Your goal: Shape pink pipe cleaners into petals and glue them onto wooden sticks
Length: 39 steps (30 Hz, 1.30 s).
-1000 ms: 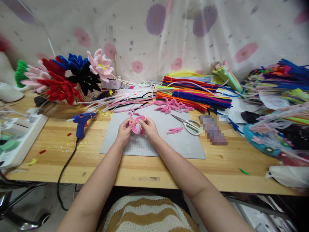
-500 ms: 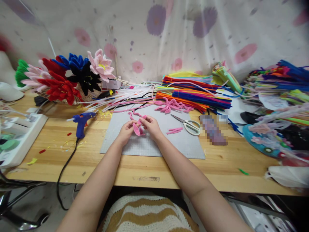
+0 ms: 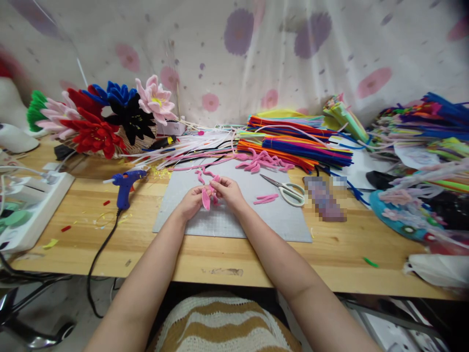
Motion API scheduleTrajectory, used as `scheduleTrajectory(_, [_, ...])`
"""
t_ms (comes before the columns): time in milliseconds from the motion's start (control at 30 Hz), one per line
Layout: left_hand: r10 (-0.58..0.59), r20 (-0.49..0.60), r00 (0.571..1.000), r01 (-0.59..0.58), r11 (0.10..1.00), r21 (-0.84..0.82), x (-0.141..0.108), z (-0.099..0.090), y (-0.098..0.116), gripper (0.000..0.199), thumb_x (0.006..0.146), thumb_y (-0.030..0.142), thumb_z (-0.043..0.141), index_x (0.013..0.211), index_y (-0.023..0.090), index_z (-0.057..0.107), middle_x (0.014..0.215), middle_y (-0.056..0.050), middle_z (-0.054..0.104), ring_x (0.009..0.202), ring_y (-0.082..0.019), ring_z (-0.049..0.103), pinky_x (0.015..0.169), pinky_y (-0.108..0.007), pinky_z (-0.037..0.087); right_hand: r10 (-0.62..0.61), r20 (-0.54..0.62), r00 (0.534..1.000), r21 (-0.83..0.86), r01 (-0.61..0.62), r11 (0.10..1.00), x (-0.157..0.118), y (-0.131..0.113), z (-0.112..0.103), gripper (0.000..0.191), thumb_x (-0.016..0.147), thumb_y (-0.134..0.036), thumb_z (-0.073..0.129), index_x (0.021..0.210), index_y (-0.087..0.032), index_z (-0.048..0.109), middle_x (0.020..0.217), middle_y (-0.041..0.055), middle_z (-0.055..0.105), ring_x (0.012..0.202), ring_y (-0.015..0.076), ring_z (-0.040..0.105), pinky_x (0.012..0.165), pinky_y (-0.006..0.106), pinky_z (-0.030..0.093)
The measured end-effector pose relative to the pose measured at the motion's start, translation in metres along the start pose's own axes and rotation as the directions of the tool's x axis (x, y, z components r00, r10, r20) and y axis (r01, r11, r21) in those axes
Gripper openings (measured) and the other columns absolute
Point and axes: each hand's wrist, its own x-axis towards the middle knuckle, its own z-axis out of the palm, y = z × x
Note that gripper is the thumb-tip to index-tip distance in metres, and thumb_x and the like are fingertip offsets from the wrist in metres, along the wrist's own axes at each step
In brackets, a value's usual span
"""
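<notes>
Both hands meet over the grey cutting mat [image 3: 278, 222], pinching a pink pipe cleaner piece [image 3: 205, 200] bent into a petal-like loop with wavy ends trailing away from me. My left hand [image 3: 191, 202] is closed on its left side, beside the loop. My right hand [image 3: 229, 191] has thumb and fingers pressed together on the strands at the right. The fingers partly hide where the strands join. Right of my right hand lie short pink pipe cleaner pieces [image 3: 266, 199] and scissors [image 3: 287, 189] with pale handles. Behind the hands is a pile of wavy pink pipe cleaners [image 3: 263, 161].
A blue glue gun [image 3: 125, 188] stands at left with its cord over the table edge, near a white power strip [image 3: 44, 210]. Pipe cleaner flowers [image 3: 97, 137] fill the back left. Bundles of coloured pipe cleaners [image 3: 304, 151] lie at the back. A blurred-out object [image 3: 325, 199] sits right of the scissors.
The pink loop has turned to hang more upright and slightly lower between my fingers. Both hands stay in nearly the same place, still gripping it.
</notes>
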Motion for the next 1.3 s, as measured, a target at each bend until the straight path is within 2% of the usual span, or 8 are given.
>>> scheduleTrajectory(300, [-0.048,0.007,0.999,0.048,0.999,0.006,-0.002,0.001,0.002,0.028,0.063,0.040,0.070,0.062,0.015,0.058,0.063,-0.002,0.058,0.057,-0.011,0.052,0.055,-0.025,0.041,0.151,-0.001,0.989,0.115,-0.150,0.982,0.007,0.000,-0.010,0.050,0.065,-0.063,0.056,0.078,-0.014,0.061,0.048,-0.0058,0.045,0.039,0.0034,0.034,0.038,0.018,0.022])
scheduleTrajectory(367, [0.027,-0.111,0.993,-0.023,0.999,0.030,-0.001,0.002,0.000,0.027,0.063,0.039,0.070,0.063,0.015,0.057,0.063,-0.001,0.057,0.056,-0.010,0.050,0.055,-0.023,0.040,0.122,-0.106,0.987,0.150,-0.105,0.983,0.009,-0.001,-0.015,0.048,0.063,-0.062,0.058,0.078,-0.016,0.057,0.050,-0.0071,0.044,0.039,0.0027,0.033,0.037,0.017,0.021])
scheduleTrajectory(467, [0.296,-0.454,0.840,-0.237,0.954,0.184,0.003,0.000,-0.002,0.021,0.066,0.036,0.066,0.070,0.017,0.058,0.068,0.001,0.057,0.059,-0.008,0.049,0.057,-0.021,0.039,0.092,-0.227,0.969,0.121,-0.066,0.990,0.009,-0.003,-0.019,0.044,0.062,-0.059,0.060,0.073,-0.017,0.049,0.052,-0.0080,0.044,0.038,0.0021,0.034,0.036,0.016,0.022])
scheduleTrajectory(567, [0.452,-0.559,0.695,-0.277,0.886,0.372,0.007,-0.001,-0.003,0.015,0.070,0.032,0.062,0.076,0.018,0.060,0.073,0.001,0.057,0.063,-0.008,0.051,0.058,-0.019,0.038,0.130,-0.086,0.988,-0.013,-0.131,0.991,0.004,-0.003,-0.012,0.040,0.064,-0.055,0.061,0.074,-0.018,0.048,0.056,-0.0060,0.051,0.038,0.0029,0.038,0.036,0.017,0.025])
scheduleTrajectory(733, [0.410,-0.509,0.757,-0.284,0.908,0.309,0.009,0.000,-0.005,0.016,0.068,0.030,0.064,0.076,0.017,0.062,0.073,0.001,0.058,0.066,-0.008,0.052,0.063,-0.019,0.041,0.054,0.157,0.986,-0.231,-0.017,0.973,-0.001,0.012,0.006,0.033,0.065,-0.042,0.064,0.086,-0.019,0.052,0.060,-0.0063,0.052,0.045,0.0052,0.042,0.043,0.018,0.030])
scheduleTrajectory(1033, [0.256,-0.464,0.848,-0.192,0.965,0.181,0.005,-0.003,-0.001,0.030,0.061,0.041,0.069,0.078,0.016,0.064,0.070,-0.001,0.059,0.065,-0.012,0.053,0.057,-0.023,0.046,-0.329,-0.068,0.942,-0.504,0.252,0.826,0.005,0.011,-0.009,0.012,0.074,-0.031,0.055,0.071,-0.019,0.058,0.077,0.0020,0.054,0.072,0.0127,0.049,0.062,0.024,0.040])
scheduleTrajectory(1133, [0.280,-0.504,0.817,-0.054,0.907,0.417,0.005,-0.012,-0.003,0.022,0.062,0.037,0.066,0.073,0.018,0.066,0.065,-0.003,0.060,0.063,-0.015,0.053,0.058,-0.026,0.042,-0.388,-0.131,0.912,-0.542,0.262,0.798,0.008,0.009,-0.025,0.011,0.073,-0.026,0.052,0.076,-0.020,0.061,0.087,0.0051,0.054,0.081,0.0151,0.051,0.065,0.025,0.042])
scheduleTrajectory(1300, [0.432,-0.578,0.693,0.280,0.577,0.767,-0.001,-0.025,0.005,0.005,0.062,0.026,0.064,0.066,0.022,0.063,0.061,-0.005,0.057,0.073,-0.025,0.056,0.067,-0.034,0.037,-0.414,-0.192,0.890,-0.637,0.208,0.742,0.013,0.015,-0.043,0.014,0.073,-0.029,0.055,0.080,-0.021,0.064,0.074,0.0014,0.055,0.066,0.0134,0.049,0.068,0.028,0.042])
